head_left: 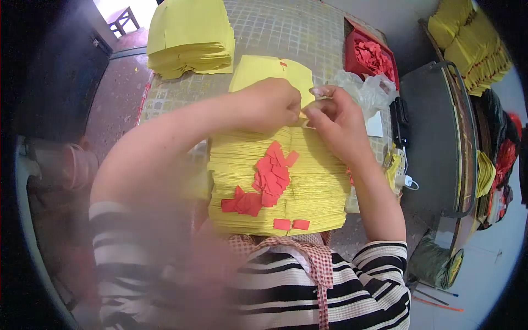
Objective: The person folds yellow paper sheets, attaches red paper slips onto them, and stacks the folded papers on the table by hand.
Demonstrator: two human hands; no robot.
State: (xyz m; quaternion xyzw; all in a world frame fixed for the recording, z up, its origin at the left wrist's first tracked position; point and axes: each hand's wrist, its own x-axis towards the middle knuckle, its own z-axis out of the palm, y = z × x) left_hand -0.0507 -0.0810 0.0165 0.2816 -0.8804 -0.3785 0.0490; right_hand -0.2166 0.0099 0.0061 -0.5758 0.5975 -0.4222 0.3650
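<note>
My left hand [272, 104] is closed, its fingers curled down at the near edge of a yellow paper sheet [264, 69] with a small red slip [283, 64] on it. Close by on the right, my right hand [341, 121] has its thumb and fingers bent together at the same edge. What either hand pinches is too small to make out. Below them lies a broad, layered stack of yellow paper [319, 190]. On that stack rest a heap of red paper slips [272, 176], a smaller heap [242, 202] and two single slips [282, 224] near the front.
A tall pile of yellow paper [190, 33] stands at the back left of the tiled table [275, 27]. At the back right are a red box [352, 58] of red slips and a crumpled clear plastic bag [368, 93]. More yellow bundles [473, 44] sit on the right.
</note>
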